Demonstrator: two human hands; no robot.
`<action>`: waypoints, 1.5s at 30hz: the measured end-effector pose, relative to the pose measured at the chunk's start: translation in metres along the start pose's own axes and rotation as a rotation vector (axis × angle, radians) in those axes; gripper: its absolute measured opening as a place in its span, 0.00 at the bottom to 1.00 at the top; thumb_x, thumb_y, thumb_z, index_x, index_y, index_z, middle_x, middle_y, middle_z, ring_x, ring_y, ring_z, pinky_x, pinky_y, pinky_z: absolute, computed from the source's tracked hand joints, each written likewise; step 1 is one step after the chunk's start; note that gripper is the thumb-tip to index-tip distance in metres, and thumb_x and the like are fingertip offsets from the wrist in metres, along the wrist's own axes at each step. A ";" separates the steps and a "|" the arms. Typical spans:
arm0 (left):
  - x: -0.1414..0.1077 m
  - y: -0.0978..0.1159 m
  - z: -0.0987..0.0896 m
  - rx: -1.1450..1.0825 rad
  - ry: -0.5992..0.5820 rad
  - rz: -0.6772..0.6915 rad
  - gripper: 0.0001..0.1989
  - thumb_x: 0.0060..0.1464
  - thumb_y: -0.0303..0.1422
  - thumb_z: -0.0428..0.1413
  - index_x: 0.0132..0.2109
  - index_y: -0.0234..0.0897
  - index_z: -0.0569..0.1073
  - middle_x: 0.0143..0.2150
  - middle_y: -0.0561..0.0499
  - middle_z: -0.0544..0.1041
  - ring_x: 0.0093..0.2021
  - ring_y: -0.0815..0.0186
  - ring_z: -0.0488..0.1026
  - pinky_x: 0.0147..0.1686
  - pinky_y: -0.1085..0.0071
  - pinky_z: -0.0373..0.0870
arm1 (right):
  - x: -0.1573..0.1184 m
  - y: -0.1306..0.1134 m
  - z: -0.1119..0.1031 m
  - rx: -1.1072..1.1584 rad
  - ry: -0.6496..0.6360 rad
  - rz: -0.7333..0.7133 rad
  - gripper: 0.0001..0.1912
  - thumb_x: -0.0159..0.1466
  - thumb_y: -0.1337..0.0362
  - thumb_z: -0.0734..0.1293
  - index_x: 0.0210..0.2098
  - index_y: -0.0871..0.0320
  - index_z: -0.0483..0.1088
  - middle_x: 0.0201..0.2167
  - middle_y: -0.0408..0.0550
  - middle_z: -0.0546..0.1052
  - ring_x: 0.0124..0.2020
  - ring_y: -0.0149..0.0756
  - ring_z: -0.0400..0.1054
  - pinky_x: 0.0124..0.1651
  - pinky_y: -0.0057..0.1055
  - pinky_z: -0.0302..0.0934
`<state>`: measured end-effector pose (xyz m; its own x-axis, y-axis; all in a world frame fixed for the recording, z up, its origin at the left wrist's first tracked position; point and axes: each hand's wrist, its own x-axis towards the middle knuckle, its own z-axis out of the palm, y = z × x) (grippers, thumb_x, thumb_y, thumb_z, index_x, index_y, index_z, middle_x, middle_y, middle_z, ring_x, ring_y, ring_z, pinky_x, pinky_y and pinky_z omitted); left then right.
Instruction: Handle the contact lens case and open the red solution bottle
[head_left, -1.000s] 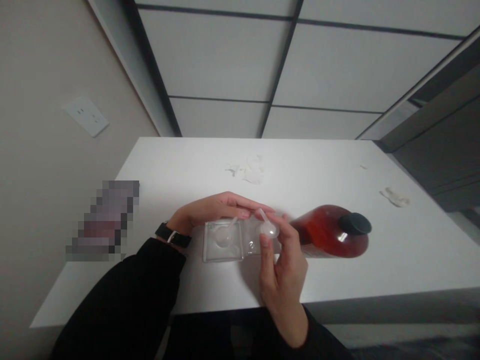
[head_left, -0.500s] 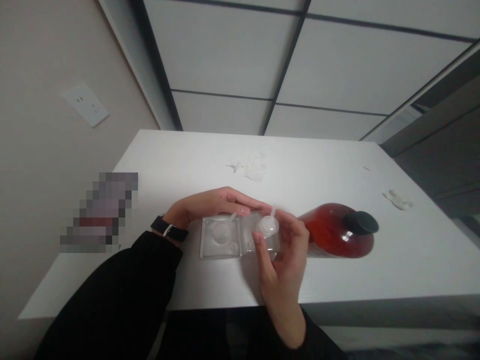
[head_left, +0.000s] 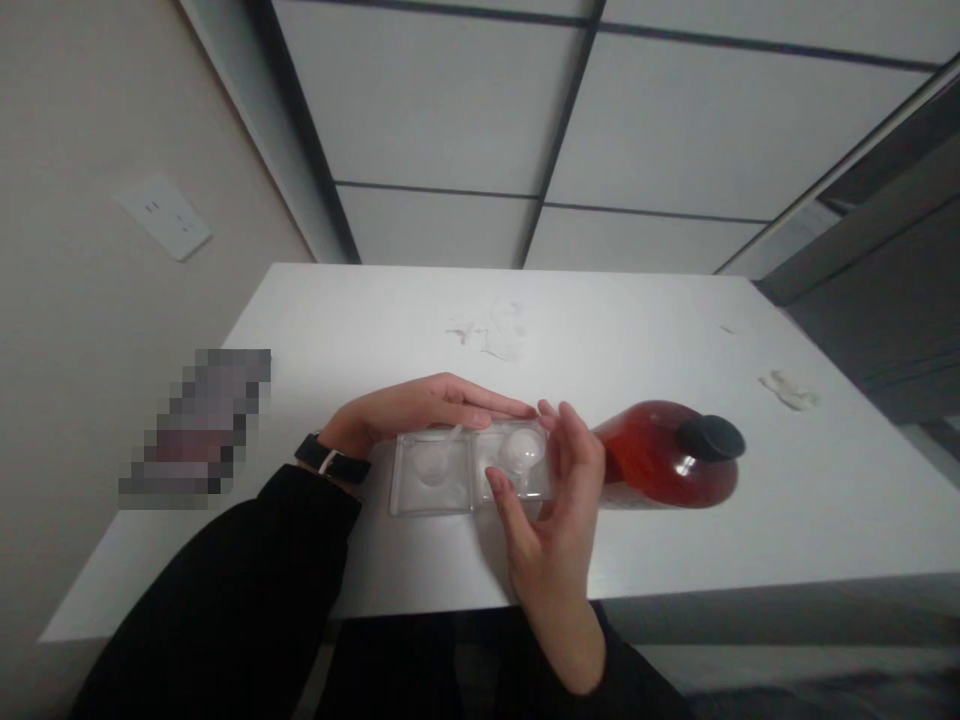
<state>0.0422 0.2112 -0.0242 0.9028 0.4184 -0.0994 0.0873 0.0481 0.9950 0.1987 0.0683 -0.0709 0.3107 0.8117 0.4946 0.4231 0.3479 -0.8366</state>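
Observation:
A clear plastic case (head_left: pixel 433 490) with two square halves lies unfolded on the white table. A round white piece (head_left: pixel 522 450) sits in its right half, and a paler round shape shows in the left half. Along the case's far edge rests my left hand (head_left: pixel 420 405), fingers stretched out to the right and touching the edge. My right hand (head_left: pixel 559 500) is at the right half, its thumb and fingers spread around the corner, the thumb tip close to the white piece.
A bottle (head_left: pixel 660 455) of red-orange colour with a black cap lies just right of my right hand. A pixelated item (head_left: pixel 206 420) is at the table's left edge. Pale marks show on the table (head_left: pixel 637 330), and a wall socket (head_left: pixel 169 215) is at the left.
My right hand's fingers have opened away from the white piece. The piece's small stem, which stuck up between the fingers, no longer shows. My left hand stays at the far edge.

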 end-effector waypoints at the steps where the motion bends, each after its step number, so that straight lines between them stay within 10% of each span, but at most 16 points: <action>1: 0.000 -0.001 0.000 -0.002 0.011 -0.004 0.20 0.65 0.40 0.62 0.62 0.43 0.78 0.68 0.50 0.75 0.71 0.58 0.69 0.74 0.62 0.57 | 0.001 -0.001 -0.001 -0.031 -0.022 -0.013 0.28 0.70 0.57 0.70 0.67 0.48 0.62 0.64 0.56 0.66 0.66 0.52 0.65 0.68 0.60 0.62; 6: -0.001 -0.002 -0.001 0.008 0.010 -0.030 0.20 0.66 0.40 0.61 0.63 0.45 0.78 0.69 0.49 0.74 0.70 0.57 0.70 0.74 0.60 0.57 | 0.005 -0.002 -0.001 0.077 -0.013 0.019 0.15 0.69 0.58 0.71 0.50 0.51 0.62 0.63 0.57 0.69 0.66 0.50 0.66 0.67 0.60 0.62; 45: -0.003 0.000 0.002 0.009 0.074 -0.035 0.17 0.65 0.41 0.62 0.58 0.42 0.82 0.64 0.46 0.79 0.66 0.56 0.74 0.70 0.62 0.62 | 0.008 -0.010 -0.009 0.114 -0.179 0.049 0.15 0.74 0.62 0.64 0.59 0.50 0.68 0.70 0.54 0.69 0.73 0.47 0.61 0.72 0.58 0.58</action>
<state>0.0405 0.2077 -0.0241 0.8655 0.4827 -0.1337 0.1222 0.0554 0.9910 0.2052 0.0672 -0.0566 0.1676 0.8957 0.4118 0.3090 0.3489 -0.8847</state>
